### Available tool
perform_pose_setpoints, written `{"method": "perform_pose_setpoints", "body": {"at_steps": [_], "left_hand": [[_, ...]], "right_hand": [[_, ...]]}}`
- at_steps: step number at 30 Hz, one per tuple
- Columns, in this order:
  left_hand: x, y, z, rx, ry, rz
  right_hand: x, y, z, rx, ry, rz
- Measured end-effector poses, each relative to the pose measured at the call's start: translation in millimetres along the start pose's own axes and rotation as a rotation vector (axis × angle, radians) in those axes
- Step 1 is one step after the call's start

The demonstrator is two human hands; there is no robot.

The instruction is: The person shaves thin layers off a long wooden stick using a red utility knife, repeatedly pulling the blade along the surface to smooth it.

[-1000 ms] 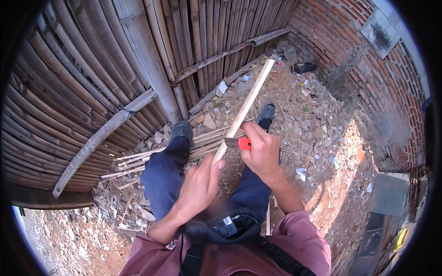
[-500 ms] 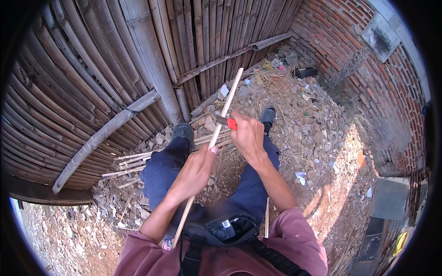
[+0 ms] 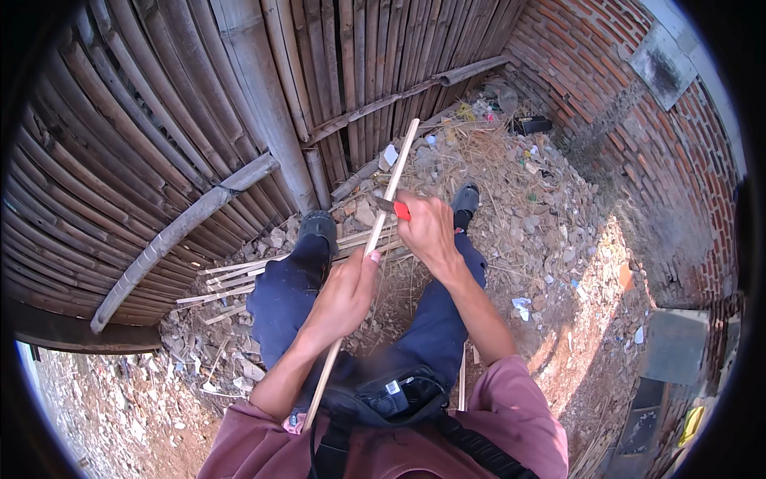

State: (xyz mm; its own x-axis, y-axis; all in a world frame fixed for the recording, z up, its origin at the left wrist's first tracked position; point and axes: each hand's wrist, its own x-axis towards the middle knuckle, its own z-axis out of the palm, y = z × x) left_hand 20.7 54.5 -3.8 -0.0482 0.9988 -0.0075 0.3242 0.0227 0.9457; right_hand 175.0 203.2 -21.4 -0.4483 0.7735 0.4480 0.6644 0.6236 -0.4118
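A long pale strip, bamboo or wood (image 3: 401, 160), slants from my lap up and away to the right. My left hand (image 3: 345, 299) is closed around its middle, thumb lying along the top. Just beyond it, my right hand (image 3: 427, 229) grips the red handle of a knife (image 3: 401, 211). Its short dark blade lies across the strip, touching it or very close. The fingers of my right hand are mostly hidden behind its back. Under my hands, more pale strips (image 3: 231, 279) lie on the ground between and beside my legs.
A bamboo wall (image 3: 263, 96) with a thick post stands ahead and left. A brick wall (image 3: 574, 72) closes the right side. Rubble, straw and litter (image 3: 511, 215) cover the ground. My dark shoes (image 3: 319, 229) rest on it. A grey panel (image 3: 677, 345) leans at the right.
The strip and both hands have shifted very slightly. The knife stays at nearly the same place on the strip, and both grips are unchanged.
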Motion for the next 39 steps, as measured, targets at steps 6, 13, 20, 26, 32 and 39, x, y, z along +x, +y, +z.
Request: {"method": "perform_pose_setpoints", "body": {"at_steps": [6, 13, 20, 26, 32, 39], "left_hand": [[-1.7, -1.5, 0.3, 0.042, 0.022, 0.010], [-1.2, 1.7, 2.8, 0.027, 0.014, 0.018], [-0.1, 1.2, -0.6, 0.021, 0.049, 0.015], [-0.3, -2.2, -2.4, 0.013, 0.064, 0.026], [-3.1, -4.1, -2.0, 0.060, 0.066, 0.003], [-10.4, -4.5, -8.7, 0.093, 0.058, -0.011]], "right_hand": [[0.8, -2.6, 3.2, -0.008, 0.063, -0.053], [-3.9, -4.2, -0.3, 0.005, 0.052, -0.051], [4.1, -5.8, 11.2, -0.020, 0.098, -0.056], [9.7, -6.9, 16.1, -0.019, 0.111, -0.053], [26.0, 10.8, 21.6, -0.123, 0.157, 0.023], [48.8, 21.4, 28.4, -0.128, 0.165, 0.087]]}}
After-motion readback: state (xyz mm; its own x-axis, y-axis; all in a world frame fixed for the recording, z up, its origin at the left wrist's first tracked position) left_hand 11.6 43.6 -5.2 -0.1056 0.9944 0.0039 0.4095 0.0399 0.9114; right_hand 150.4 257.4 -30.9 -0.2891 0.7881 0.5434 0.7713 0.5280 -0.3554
